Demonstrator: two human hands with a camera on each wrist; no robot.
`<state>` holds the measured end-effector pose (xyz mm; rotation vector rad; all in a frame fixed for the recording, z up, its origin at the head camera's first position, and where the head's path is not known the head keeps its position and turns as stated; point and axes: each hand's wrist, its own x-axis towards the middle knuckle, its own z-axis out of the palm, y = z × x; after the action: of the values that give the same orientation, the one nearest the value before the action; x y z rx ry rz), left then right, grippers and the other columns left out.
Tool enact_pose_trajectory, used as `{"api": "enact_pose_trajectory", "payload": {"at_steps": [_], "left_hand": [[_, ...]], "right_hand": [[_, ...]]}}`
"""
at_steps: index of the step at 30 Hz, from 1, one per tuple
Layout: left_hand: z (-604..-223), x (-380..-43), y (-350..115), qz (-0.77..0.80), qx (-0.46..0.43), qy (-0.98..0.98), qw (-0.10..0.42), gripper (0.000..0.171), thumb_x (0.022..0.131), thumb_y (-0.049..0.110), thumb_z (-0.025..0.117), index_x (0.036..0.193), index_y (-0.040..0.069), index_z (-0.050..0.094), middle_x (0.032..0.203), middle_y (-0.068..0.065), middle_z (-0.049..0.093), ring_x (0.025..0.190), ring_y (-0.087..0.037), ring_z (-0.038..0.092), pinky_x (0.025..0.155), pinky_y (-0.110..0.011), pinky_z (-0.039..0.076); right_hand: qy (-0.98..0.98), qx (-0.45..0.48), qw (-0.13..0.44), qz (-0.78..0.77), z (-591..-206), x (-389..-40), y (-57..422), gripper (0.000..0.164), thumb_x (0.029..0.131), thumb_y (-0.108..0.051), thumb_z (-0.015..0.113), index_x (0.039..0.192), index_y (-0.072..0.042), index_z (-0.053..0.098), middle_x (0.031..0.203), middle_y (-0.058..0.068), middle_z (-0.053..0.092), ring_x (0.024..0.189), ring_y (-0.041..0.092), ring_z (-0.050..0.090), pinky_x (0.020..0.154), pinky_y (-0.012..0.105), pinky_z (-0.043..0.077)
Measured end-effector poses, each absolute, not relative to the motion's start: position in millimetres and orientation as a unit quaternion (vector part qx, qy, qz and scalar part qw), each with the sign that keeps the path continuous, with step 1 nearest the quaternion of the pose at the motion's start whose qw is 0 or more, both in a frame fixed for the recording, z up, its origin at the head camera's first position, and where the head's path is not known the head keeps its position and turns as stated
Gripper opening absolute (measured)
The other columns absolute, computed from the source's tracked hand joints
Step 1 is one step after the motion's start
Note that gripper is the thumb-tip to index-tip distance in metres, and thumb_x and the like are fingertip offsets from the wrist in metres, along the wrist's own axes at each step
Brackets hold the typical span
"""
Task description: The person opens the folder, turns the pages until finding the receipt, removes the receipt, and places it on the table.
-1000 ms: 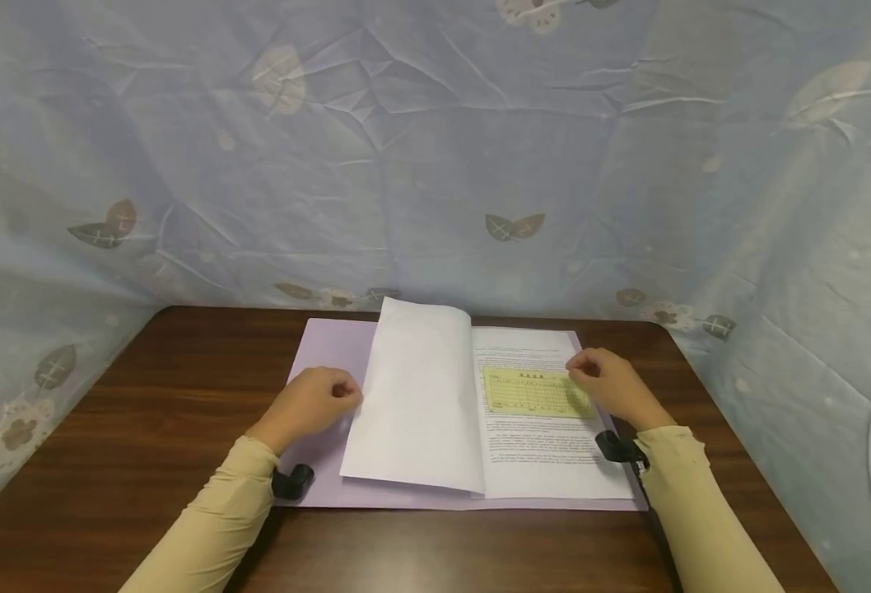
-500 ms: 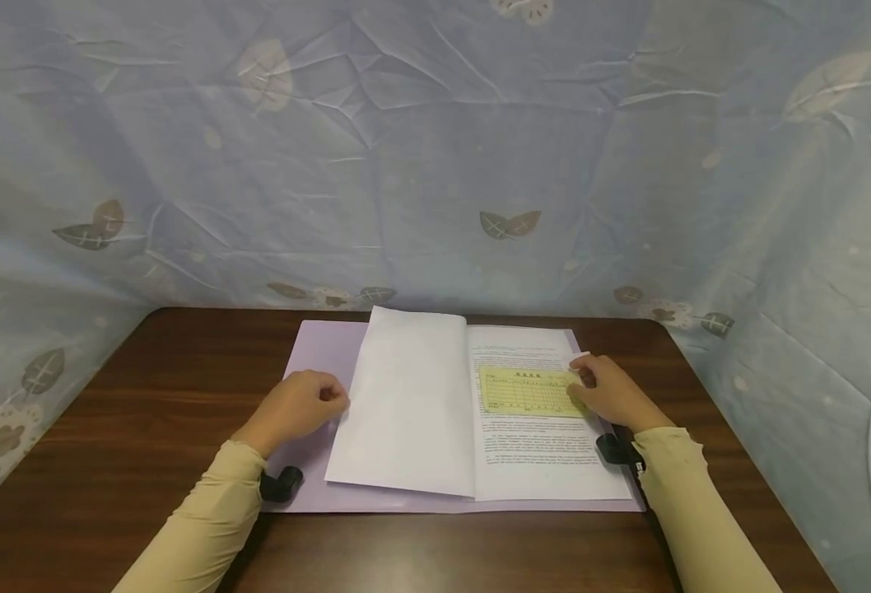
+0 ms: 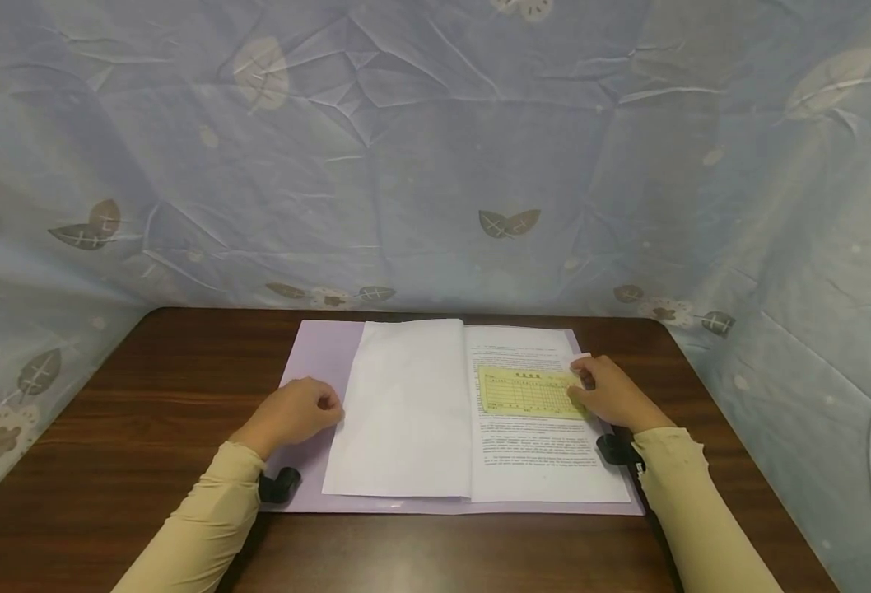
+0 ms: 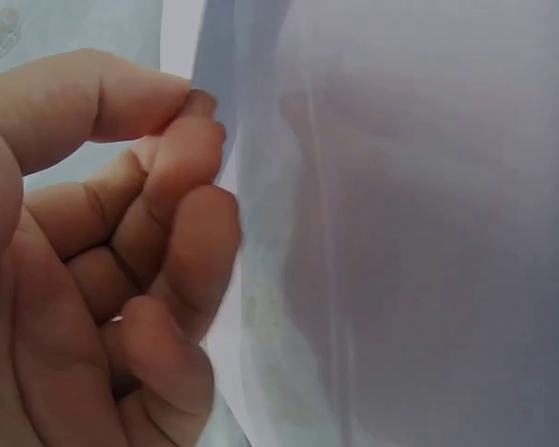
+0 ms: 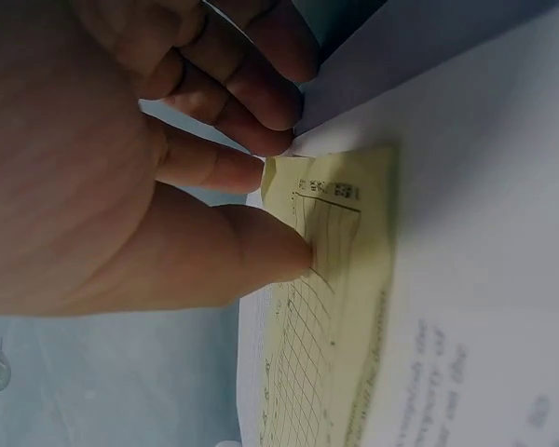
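An open lilac folder (image 3: 324, 350) bears a stack of paper. Its turned blank page (image 3: 406, 412) lies over the left side, and a printed page (image 3: 539, 461) shows on the right. My left hand (image 3: 287, 418) pinches the left edge of the blank page; thumb and index tips meet there in the left wrist view. On the printed page lies a yellow form slip (image 3: 520, 391) with a ruled grid. My right hand (image 3: 612, 395) pinches the slip's right end, the thumb (image 5: 270, 244) over its face. A white paper corner sticks up beside those fingers.
The folder lies on a dark brown wooden table (image 3: 183, 387). A pale blue patterned cloth (image 3: 421, 165) hangs behind the table and along both sides. A black wrist camera (image 3: 280, 486) is at the left sleeve, another (image 3: 615, 449) at the right.
The blank page has come down flatter on the left, its far corner lower than before. My left hand has moved left and slightly nearer with it. A white corner has risen by my right fingers.
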<state>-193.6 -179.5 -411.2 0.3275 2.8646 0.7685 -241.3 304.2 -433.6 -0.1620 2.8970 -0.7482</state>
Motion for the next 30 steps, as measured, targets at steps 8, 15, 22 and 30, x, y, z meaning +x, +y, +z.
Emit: {"api": "enact_pose_trajectory", "payload": {"at_steps": [8,15,22,30], "left_hand": [[-412.8,-189.4,-177.7,0.237,0.106,0.962,0.086,0.015,0.087,0.014,0.070,0.073,0.016,0.066,0.072,0.003,0.059,0.065,-0.015,0.050,0.056,-0.031,0.039],[-414.0,-188.9,-176.3,0.237,0.101,0.963,0.078,0.013,0.084,0.015,0.073,0.074,0.016,0.065,0.073,0.002,0.060,0.068,-0.016,0.051,0.058,-0.032,0.040],[-415.8,-191.0,-175.7,0.243,0.113,0.961,0.074,0.023,0.085,0.014,0.078,0.104,0.010,0.067,0.084,-0.001,0.062,0.077,-0.018,0.055,0.068,-0.036,0.047],[-421.6,-195.3,-178.1,0.203,0.210,0.955,0.044,0.056,0.090,0.006,0.073,0.144,0.011,0.062,0.137,-0.026,0.058,0.128,-0.045,0.055,0.110,-0.060,0.042]], "right_hand": [[0.965,-0.053,0.083,-0.243,-433.4,-239.4,301.2,0.058,0.097,-0.021,0.068,0.145,0.008,0.050,0.122,0.021,0.051,0.107,0.034,0.050,0.095,0.055,0.047],[0.966,-0.053,0.080,-0.240,-433.7,-240.6,301.4,0.057,0.097,-0.021,0.068,0.144,0.008,0.052,0.122,0.020,0.050,0.107,0.033,0.050,0.094,0.054,0.047],[0.966,-0.053,0.081,-0.240,-433.6,-240.7,301.2,0.057,0.097,-0.020,0.068,0.144,0.008,0.052,0.122,0.020,0.050,0.106,0.034,0.050,0.093,0.054,0.047],[0.967,-0.058,0.082,-0.233,-431.8,-239.2,299.8,0.057,0.097,-0.021,0.068,0.144,0.008,0.053,0.118,0.018,0.050,0.105,0.034,0.050,0.088,0.050,0.046]]}}
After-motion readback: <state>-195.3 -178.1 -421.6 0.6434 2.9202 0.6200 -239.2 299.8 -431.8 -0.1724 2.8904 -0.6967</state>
